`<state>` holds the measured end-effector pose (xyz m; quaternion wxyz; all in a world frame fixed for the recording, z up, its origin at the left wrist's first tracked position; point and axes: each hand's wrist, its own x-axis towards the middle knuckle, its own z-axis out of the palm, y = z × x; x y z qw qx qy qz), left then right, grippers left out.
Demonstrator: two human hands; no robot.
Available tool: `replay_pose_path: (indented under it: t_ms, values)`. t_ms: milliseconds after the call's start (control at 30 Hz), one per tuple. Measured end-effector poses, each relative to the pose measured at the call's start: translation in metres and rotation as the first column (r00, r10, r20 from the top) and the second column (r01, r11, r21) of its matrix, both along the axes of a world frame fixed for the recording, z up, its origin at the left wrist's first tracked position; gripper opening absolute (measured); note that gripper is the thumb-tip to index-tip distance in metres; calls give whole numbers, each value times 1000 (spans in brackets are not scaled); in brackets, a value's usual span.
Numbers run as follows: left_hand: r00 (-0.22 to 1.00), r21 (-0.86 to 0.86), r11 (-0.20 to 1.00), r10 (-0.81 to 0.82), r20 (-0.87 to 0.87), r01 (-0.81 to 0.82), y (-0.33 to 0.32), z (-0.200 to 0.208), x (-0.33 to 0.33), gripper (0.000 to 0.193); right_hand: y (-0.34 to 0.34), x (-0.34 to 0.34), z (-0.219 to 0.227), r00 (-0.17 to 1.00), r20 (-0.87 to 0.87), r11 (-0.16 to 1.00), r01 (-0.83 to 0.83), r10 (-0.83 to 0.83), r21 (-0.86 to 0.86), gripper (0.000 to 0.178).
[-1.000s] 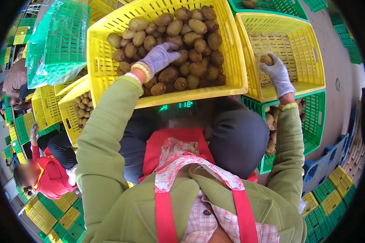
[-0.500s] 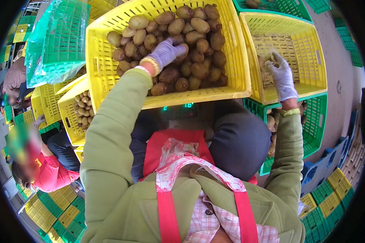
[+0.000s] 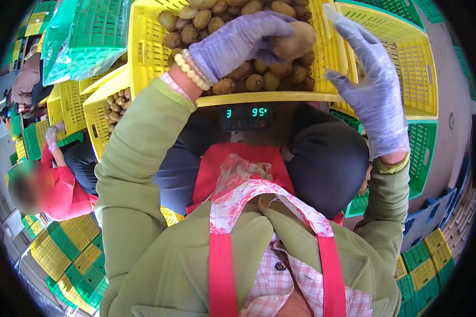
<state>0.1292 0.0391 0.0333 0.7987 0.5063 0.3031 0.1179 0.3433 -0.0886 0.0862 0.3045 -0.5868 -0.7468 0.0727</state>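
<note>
Yellow plastic crate (image 3: 269, 96) ahead of me, heaped with brown kiwifruit (image 3: 202, 19). Second yellow crate (image 3: 418, 74) to its right. My left hand (image 3: 238, 45) over the first crate, gripping; my right hand (image 3: 373, 87) near its right end, empty, fingers spread. Green-lit display (image 3: 246, 116), near side. Held kiwifruit (image 3: 299, 41): over its right half.

Left hand (image 3: 238, 45) lifted with kiwifruit (image 3: 296, 40), right hand (image 3: 374, 87) spread, raised from side crate (image 3: 419, 68)

Grey floor (image 3: 455, 145) down the right side, blue plastic structure (image 3: 431, 216) and green-and-yellow crates (image 3: 418, 254) along it. Near yellow crate (image 3: 280, 96) carries heaped brown oval fruit (image 3: 255, 82) (what's under that crate, can't see from here). Right-hand yellow crate (image 3: 420, 68) overlaps a green crate (image 3: 424, 158).
</note>
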Motion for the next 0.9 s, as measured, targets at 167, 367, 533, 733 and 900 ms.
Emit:
replay_pose_path:
  t_ms: [167, 367, 533, 733, 900]
  values:
    - [992, -20, 998, -55, 112, 57, -24, 8, 15, 38, -1, -17, -6, 995, -81, 996, -64, 59, -65, 71]
    - [974, 8, 981, -192, 120, 192, -24, 10, 21, 29, -4, -12, -9, 995, -89, 992, -56, 46, -117, 69]
    - [985, 175, 973, -130, -111, 148, 18, -17, -2, 42, -32, 20, -16, 947, -205, 957, 208, -249, -202, 66]
    - [653, 550, 599, 59, -755, 582, 56, -99, -52, 43, -125, 130, -85, 690, -258, 701, 493, -676, -515, 58]
    - [264, 224, 363, -64, -962, 904, 32, -110, -32, 67, -211, 168, -143, 629, -121, 510, 486, -768, -709, 58]
